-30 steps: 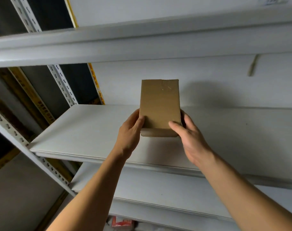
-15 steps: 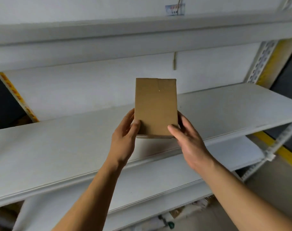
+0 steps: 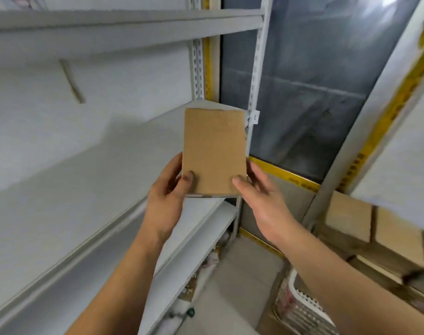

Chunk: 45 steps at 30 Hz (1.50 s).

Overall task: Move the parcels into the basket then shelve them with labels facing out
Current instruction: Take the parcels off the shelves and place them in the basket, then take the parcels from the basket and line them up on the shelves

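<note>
A small plain brown cardboard parcel (image 3: 214,151) is held upright in front of me, its blank side toward the camera; no label shows. My left hand (image 3: 168,194) grips its lower left edge with the thumb on the front face. My right hand (image 3: 259,194) grips its lower right edge the same way. The parcel is in the air near the right end of a white shelf board (image 3: 85,189). A white perforated basket (image 3: 300,303) stands on the floor at the lower right, partly hidden by my right forearm.
White metal shelving fills the left, with an upper board (image 3: 109,27) overhead and a lower board (image 3: 206,228) beneath. Perforated uprights (image 3: 254,68) mark the rack's end. Brown cartons (image 3: 375,226) are stacked at the right. A dark panel with yellow trim lies behind.
My view has swung to the right along the shelf to its end post. Both hands keep the same hold on the parcel, carried rightward with them.
</note>
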Available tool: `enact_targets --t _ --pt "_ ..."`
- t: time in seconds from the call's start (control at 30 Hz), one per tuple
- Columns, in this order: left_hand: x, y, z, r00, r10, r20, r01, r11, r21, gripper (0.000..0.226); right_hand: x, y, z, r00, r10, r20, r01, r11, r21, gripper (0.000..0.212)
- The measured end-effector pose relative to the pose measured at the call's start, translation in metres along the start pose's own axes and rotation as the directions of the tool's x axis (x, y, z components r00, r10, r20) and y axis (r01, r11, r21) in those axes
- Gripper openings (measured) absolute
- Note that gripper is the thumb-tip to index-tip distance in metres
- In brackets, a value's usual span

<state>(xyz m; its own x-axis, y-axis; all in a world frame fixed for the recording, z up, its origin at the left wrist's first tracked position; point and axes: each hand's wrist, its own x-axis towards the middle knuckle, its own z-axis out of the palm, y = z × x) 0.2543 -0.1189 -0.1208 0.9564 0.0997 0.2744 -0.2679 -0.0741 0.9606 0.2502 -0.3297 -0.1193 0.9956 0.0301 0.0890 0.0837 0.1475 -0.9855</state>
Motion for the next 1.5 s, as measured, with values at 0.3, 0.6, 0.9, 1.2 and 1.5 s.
enact_targets --t 0.3,0.6,0.9,1.2,1.5 --pt "-0.01 -0.043 0.218 0.953 -0.171 0.249 0.159 0.985 0.07 0.044 -0.051 0.02 -0.202 0.959 0.078 -0.274 -0.081 0.997 0.001 0.051" --pt "-0.038 -0.083 0.39 0.82 -0.298 0.489 0.27 0.954 0.128 0.046 -0.092 0.052 -0.369 0.859 0.161 -0.486 -0.168 0.985 0.028 0.05" --pt "-0.03 -0.127 0.519 0.627 -0.421 0.655 0.374 0.901 0.221 0.059 -0.097 0.073 -0.47 0.719 0.265 -0.643 -0.242 0.962 0.126 0.033" --pt "-0.01 -0.167 0.578 0.562 -0.468 0.682 0.413 0.873 0.259 0.065 -0.067 0.1 -0.526 0.623 0.377 -0.685 -0.34 0.92 0.198 0.06" --pt "-0.019 -0.178 0.584 0.519 -0.555 0.65 0.414 0.828 0.377 0.112 -0.077 0.104 -0.536 0.688 0.412 -0.597 -0.319 0.911 0.261 0.072"
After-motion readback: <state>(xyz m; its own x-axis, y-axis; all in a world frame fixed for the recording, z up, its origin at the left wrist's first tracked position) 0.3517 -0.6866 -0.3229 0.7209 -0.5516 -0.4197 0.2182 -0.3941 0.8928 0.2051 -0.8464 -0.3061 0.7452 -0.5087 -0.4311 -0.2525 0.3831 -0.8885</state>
